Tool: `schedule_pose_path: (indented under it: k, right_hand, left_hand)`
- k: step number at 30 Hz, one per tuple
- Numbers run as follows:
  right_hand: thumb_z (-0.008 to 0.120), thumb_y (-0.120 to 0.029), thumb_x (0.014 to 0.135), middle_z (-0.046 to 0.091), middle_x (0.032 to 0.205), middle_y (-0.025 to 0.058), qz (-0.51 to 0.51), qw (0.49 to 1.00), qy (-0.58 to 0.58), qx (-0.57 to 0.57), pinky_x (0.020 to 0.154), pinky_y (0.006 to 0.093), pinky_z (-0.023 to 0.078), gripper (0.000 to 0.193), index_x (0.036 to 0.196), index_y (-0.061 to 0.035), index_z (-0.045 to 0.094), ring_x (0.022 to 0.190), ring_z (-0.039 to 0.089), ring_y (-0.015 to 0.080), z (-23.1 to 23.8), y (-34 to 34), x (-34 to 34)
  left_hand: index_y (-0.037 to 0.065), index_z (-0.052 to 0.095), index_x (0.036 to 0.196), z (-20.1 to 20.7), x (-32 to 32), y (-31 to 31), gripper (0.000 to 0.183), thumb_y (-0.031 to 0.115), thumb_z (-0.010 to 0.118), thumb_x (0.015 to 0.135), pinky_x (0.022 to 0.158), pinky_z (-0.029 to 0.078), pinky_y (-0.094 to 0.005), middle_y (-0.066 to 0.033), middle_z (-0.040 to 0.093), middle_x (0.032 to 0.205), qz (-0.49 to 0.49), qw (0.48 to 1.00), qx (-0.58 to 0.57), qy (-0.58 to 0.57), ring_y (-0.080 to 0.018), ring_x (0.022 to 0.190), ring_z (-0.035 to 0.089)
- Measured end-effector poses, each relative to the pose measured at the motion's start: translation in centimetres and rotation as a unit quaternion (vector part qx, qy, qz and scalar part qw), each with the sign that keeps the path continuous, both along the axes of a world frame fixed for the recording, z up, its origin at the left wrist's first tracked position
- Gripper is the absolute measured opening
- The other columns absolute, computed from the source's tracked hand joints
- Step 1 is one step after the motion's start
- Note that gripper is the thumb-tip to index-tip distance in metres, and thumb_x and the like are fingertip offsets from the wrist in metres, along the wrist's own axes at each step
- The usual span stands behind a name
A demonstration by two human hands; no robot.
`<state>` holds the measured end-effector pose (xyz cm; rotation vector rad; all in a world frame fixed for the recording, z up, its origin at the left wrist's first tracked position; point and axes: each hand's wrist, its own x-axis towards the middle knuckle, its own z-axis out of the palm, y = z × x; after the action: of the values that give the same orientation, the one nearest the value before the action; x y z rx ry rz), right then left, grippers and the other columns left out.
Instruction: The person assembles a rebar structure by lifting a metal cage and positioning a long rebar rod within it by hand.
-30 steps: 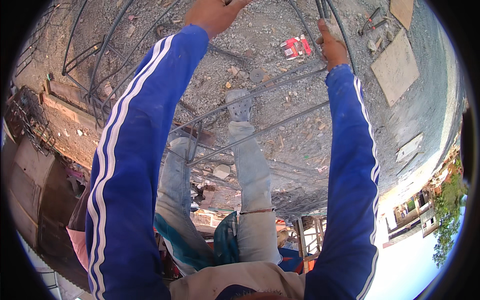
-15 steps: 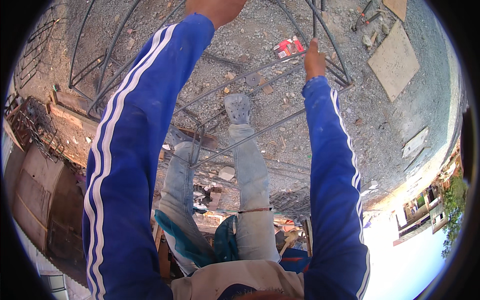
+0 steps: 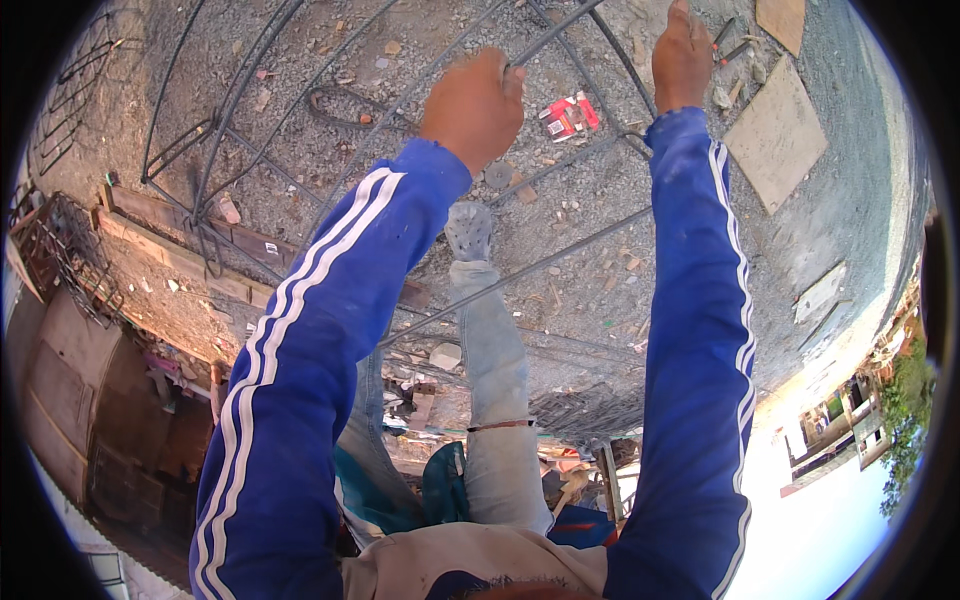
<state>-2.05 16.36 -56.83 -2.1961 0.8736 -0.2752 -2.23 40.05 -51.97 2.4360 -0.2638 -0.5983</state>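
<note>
Left of the steel bar (image 3: 560,30): fingers of the left hand (image 3: 478,100) curled out of sight behind the knuckles. Right of it: right hand (image 3: 682,55) cut by the top edge, fingertips unseen. Just below it: red packet (image 3: 570,115), too small to identify.

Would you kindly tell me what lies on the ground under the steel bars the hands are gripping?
Under the steel bars lie gravel, a small red and white packet and flat boards. The left hand and right hand, plus both sleeves, cover whatever is beneath them.
</note>
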Motion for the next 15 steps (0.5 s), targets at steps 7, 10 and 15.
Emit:
schedule_pose_path:
  k: [7,10,15]
  right_hand:
    - [0.034,-0.036,0.097,0.052,0.125,0.0273,0.079,0.990,0.083,-0.077,0.102,0.0417,0.032,0.052,0.126,0.0043,0.049,0.120,0.045,0.0384,-7.4,-1.4,1.0]
    - [0.031,-0.038,0.098,0.058,0.117,0.0179,-0.084,0.982,-0.074,0.153,0.089,0.0366,0.040,0.050,0.125,-0.0016,0.051,0.105,0.056,0.0312,-6.2,1.0,1.8]
    - [0.036,-0.056,0.092,0.064,0.080,0.0047,-0.098,0.861,-0.018,0.499,0.064,0.0279,0.039,0.059,0.098,-0.0051,0.066,0.070,0.054,0.0129,-3.7,0.9,2.1]
  left_hand:
    - [0.002,0.058,0.081,1.5,2.3,0.8,0.035,0.035,0.053,0.091,0.057,0.042,-0.0459,-0.0198,0.057,0.065,-0.078,0.996,-0.028,0.021,-0.0393,0.063,0.056]
    - [0.002,0.059,0.078,1.1,3.3,2.2,0.040,0.040,0.055,0.090,0.055,0.042,-0.0434,-0.0183,0.056,0.063,-0.085,0.996,-0.037,-0.016,-0.0360,0.060,0.056]
    - [0.002,0.060,0.074,-0.6,6.1,2.8,0.048,0.047,0.056,0.089,0.053,0.040,-0.0388,-0.0110,0.053,0.058,-0.079,0.996,-0.023,0.033,-0.0227,0.055,0.053]
